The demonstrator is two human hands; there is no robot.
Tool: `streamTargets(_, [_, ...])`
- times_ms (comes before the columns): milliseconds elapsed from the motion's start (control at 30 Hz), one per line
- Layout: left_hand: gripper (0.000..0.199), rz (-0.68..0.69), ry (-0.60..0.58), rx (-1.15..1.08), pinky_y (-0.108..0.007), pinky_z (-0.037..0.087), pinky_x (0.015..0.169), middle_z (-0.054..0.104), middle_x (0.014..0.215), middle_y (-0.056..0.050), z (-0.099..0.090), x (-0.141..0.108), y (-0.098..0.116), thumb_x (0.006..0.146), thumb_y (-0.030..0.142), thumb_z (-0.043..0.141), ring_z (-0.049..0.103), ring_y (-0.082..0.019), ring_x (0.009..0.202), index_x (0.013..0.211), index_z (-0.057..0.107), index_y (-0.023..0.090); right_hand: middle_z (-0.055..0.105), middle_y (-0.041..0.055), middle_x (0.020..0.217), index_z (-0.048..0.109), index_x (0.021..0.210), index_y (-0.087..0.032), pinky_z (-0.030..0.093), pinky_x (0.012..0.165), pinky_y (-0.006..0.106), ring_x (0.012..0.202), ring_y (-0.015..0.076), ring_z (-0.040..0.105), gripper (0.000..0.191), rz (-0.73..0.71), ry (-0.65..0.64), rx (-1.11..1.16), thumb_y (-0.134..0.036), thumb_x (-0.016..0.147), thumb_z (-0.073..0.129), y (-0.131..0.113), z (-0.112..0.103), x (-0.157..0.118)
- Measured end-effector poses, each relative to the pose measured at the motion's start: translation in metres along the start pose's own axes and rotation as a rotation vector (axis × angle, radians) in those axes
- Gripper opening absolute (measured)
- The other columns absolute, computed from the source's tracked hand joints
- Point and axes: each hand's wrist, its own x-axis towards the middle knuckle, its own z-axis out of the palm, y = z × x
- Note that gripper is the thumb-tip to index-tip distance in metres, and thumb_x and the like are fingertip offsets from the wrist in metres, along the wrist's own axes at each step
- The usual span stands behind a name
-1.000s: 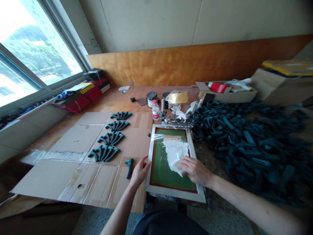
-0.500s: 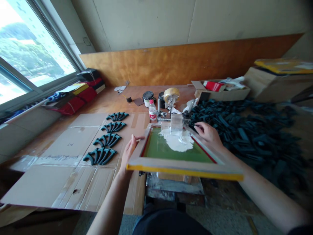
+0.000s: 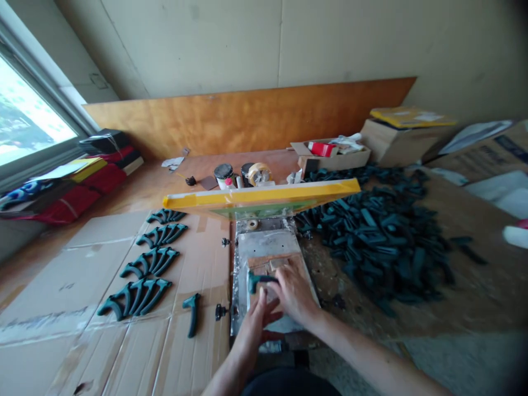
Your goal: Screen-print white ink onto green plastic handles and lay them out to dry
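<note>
A dark green curved plastic handle [image 3: 259, 279] lies over the wooden jig block [image 3: 264, 265] on the grey metal base plate [image 3: 268, 245]. My right hand [image 3: 293, 289] grips its right end, with the fingers closed around it. Just below the handle is my left hand [image 3: 258, 324], fingers apart; whether a fingertip touches the handle I cannot tell. Beyond both hands, the screen-printing frame [image 3: 264, 192] with yellow tape along its edge stands raised and tilted, showing its green mesh underside. A single matching handle [image 3: 192, 314] rests on the cardboard to the left.
Rows of similar handles [image 3: 134, 297] lie on the cardboard sheet [image 3: 61, 286]. A large heap of them [image 3: 383, 236] covers the right side. Behind the frame are a tape roll [image 3: 259, 173], jars [image 3: 224, 175] and an open carton [image 3: 334, 159]. Black knobs [image 3: 220, 312] flank the base plate.
The screen frame has swung up, its near edge rising. Both hands have left its sides and come down to the base plate, where the right holds a handle. The view has shifted rightward.
</note>
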Motion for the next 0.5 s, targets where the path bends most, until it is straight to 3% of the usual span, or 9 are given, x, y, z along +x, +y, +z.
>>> streamTargets(67, [0.059,0.017,0.078,-0.13,-0.027,0.05,0.058,0.07,0.091,-0.011,-0.006,0.002,-0.022,0.07,0.069,0.061,0.067,-0.021,0.079,0.099,0.06,0.017,0.062,0.0051,0.091,0.056,0.09,-0.019,0.044,0.081,0.032,0.09,0.0201,0.055,0.01,-0.243,-0.015,0.065,-0.027,0.093,0.051,-0.01,-0.007,-0.006])
streamTargets(133, [0.055,0.065,0.19,-0.107,-0.024,0.046,0.053,0.07,0.081,-0.007,-0.031,0.005,-0.021,0.069,0.065,0.063,0.065,-0.018,0.068,0.095,0.058,0.018,0.062,0.0034,0.093,0.058,0.088,-0.02,0.043,0.084,0.031,0.092,0.0183,0.054,0.01,-0.364,-0.028,0.077,-0.024,0.093,0.05,0.009,-0.024,-0.004])
streamTargets(167, [0.054,0.092,0.267,-0.029,-0.023,0.044,0.049,0.069,0.077,-0.005,-0.051,0.006,-0.015,0.069,0.065,0.062,0.063,-0.016,0.062,0.094,0.057,0.018,0.062,0.0039,0.094,0.06,0.088,-0.02,0.042,0.085,0.031,0.094,0.0184,0.053,0.013,-0.332,-0.01,0.031,-0.019,0.093,0.048,0.031,-0.037,0.001])
streamTargets(233, [0.052,0.158,0.439,0.214,-0.023,0.04,0.044,0.065,0.069,-0.003,-0.102,0.009,-0.003,0.073,0.068,0.053,0.058,-0.014,0.051,0.089,0.054,0.018,0.061,0.0083,0.099,0.063,0.092,-0.019,0.041,0.084,0.033,0.097,0.0209,0.051,0.025,-0.106,0.067,-0.175,-0.007,0.089,0.041,0.09,-0.068,0.012])
streamTargets(300, [0.05,0.122,0.643,0.488,-0.025,0.039,0.04,0.06,0.062,-0.001,-0.157,0.013,0.004,0.078,0.067,0.041,0.057,-0.017,0.046,0.082,0.051,0.018,0.06,0.0141,0.1,0.064,0.097,-0.016,0.04,0.079,0.035,0.097,0.025,0.049,0.03,0.164,0.102,-0.431,-0.003,0.085,0.04,0.156,-0.099,0.02])
streamTargets(367, [0.047,0.016,0.75,0.669,-0.029,0.045,0.042,0.059,0.063,-0.003,-0.203,0.018,0.002,0.084,0.063,0.032,0.062,-0.021,0.05,0.083,0.049,0.019,0.058,0.0177,0.102,0.065,0.1,-0.014,0.039,0.076,0.038,0.098,0.0282,0.049,0.032,0.341,0.065,-0.605,-0.002,0.083,0.04,0.211,-0.121,0.021])
streamTargets(433, [0.046,-0.104,0.78,0.818,-0.031,0.049,0.045,0.061,0.066,-0.007,-0.229,0.022,-0.004,0.087,0.056,0.026,0.065,-0.023,0.053,0.084,0.051,0.017,0.059,0.018,0.101,0.066,0.099,-0.014,0.038,0.076,0.04,0.097,0.0288,0.049,0.032,0.392,0.004,-0.685,-0.003,0.083,0.04,0.246,-0.132,0.017])
streamTargets(500, [0.048,-0.111,0.796,1.021,-0.034,0.05,0.045,0.063,0.064,-0.01,-0.236,0.024,-0.008,0.088,0.052,0.024,0.064,-0.024,0.05,0.083,0.055,0.016,0.06,0.0164,0.098,0.066,0.1,-0.014,0.038,0.076,0.04,0.094,0.028,0.05,0.032,0.352,-0.003,-0.72,-0.006,0.086,0.038,0.261,-0.135,0.014])
